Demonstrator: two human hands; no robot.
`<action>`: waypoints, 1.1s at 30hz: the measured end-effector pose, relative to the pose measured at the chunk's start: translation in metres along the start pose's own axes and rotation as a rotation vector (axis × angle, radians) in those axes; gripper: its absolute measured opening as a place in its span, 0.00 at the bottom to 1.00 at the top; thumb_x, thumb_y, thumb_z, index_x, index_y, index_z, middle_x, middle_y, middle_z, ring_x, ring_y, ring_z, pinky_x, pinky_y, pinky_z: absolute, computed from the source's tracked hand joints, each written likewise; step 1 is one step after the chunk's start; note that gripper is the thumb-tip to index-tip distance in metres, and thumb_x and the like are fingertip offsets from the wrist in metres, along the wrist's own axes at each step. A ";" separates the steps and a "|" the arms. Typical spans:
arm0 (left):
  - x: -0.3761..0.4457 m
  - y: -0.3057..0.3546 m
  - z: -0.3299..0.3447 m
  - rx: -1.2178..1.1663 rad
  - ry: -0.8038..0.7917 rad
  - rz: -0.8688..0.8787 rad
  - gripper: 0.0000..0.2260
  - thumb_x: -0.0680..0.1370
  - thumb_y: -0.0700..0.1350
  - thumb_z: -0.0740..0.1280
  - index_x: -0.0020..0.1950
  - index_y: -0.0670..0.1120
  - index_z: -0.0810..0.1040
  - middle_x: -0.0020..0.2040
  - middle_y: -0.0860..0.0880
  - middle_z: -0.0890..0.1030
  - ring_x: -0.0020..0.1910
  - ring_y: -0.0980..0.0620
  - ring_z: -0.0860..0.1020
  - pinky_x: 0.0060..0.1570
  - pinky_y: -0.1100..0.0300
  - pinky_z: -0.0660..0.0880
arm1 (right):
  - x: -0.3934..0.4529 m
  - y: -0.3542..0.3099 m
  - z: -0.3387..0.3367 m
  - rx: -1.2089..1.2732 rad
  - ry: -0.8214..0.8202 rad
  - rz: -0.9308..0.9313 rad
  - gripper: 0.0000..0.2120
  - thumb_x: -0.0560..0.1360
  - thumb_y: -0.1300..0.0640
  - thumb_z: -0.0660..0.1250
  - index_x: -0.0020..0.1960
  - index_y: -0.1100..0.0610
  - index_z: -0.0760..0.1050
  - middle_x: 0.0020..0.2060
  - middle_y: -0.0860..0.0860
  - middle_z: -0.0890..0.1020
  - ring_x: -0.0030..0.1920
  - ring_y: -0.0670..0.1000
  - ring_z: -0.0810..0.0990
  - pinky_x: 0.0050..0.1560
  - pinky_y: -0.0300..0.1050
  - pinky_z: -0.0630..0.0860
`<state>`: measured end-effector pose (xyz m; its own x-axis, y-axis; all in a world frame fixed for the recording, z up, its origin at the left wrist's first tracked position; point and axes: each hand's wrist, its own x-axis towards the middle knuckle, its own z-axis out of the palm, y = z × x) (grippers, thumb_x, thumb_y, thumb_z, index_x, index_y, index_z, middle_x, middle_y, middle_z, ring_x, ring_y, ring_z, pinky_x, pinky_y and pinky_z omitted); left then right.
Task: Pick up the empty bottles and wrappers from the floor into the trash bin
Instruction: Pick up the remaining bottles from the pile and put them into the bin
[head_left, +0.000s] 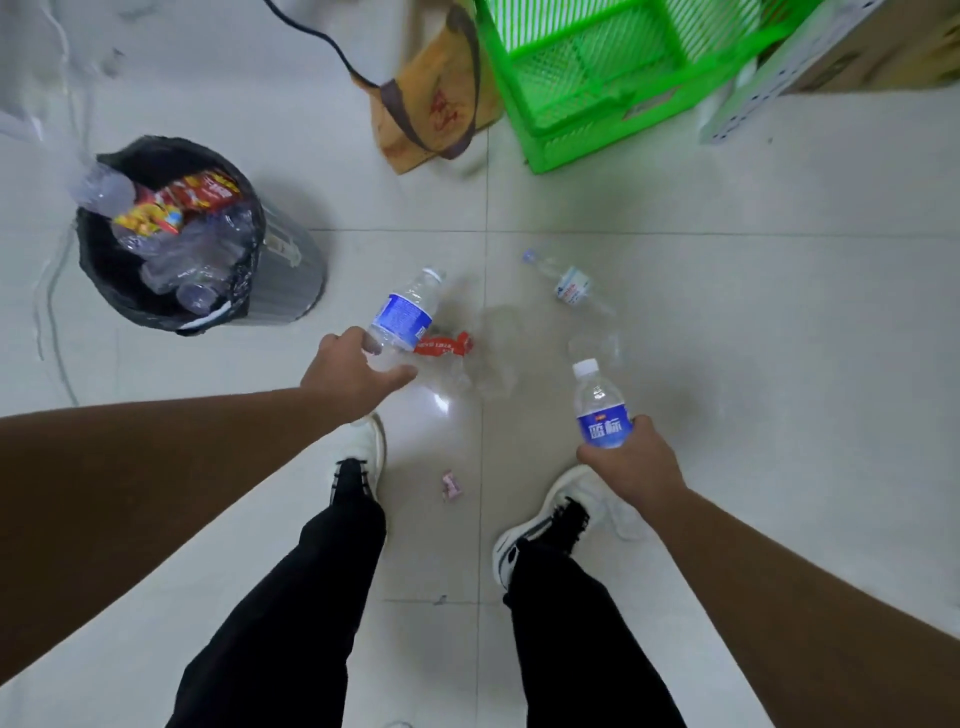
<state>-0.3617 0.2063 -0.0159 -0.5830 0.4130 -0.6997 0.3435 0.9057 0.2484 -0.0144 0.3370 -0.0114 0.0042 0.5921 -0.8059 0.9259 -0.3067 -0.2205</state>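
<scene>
My left hand grips the base of a clear bottle with a blue label, held above the floor at centre. My right hand holds a second blue-labelled bottle upright, white cap up. On the tiles lie a clear bottle with a white and red label, a crushed clear bottle with a red label, another flattened clear bottle and a small pink wrapper. The grey trash bin with a black liner stands at the left, holding several bottles and red and yellow wrappers.
A green plastic crate stands at the top right, with a brown paper bag beside it and a cardboard box at the far right. A black cable runs along the top. My two feet stand near the litter.
</scene>
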 end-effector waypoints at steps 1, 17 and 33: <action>-0.008 0.003 0.000 0.017 -0.007 0.013 0.26 0.69 0.64 0.81 0.58 0.52 0.76 0.58 0.49 0.74 0.48 0.51 0.81 0.43 0.56 0.74 | -0.006 0.001 -0.005 0.017 -0.012 0.006 0.29 0.66 0.45 0.80 0.59 0.55 0.71 0.45 0.50 0.79 0.43 0.51 0.80 0.50 0.51 0.79; -0.032 0.031 0.026 -0.055 -0.030 -0.140 0.25 0.69 0.54 0.82 0.61 0.50 0.77 0.62 0.46 0.73 0.46 0.51 0.79 0.48 0.54 0.75 | -0.026 0.007 -0.018 0.166 -0.163 -0.003 0.30 0.65 0.44 0.82 0.62 0.53 0.76 0.57 0.55 0.80 0.52 0.54 0.83 0.56 0.52 0.81; 0.149 -0.101 0.088 0.054 0.001 -0.120 0.30 0.71 0.57 0.77 0.69 0.48 0.75 0.64 0.46 0.74 0.62 0.44 0.78 0.60 0.50 0.77 | 0.162 -0.091 0.185 0.087 -0.102 -0.127 0.31 0.67 0.39 0.81 0.62 0.55 0.78 0.50 0.51 0.79 0.67 0.61 0.75 0.64 0.53 0.74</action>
<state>-0.4187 0.1681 -0.2041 -0.6231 0.3024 -0.7213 0.3106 0.9421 0.1267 -0.1674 0.3229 -0.2236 -0.1532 0.5532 -0.8188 0.8801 -0.3004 -0.3676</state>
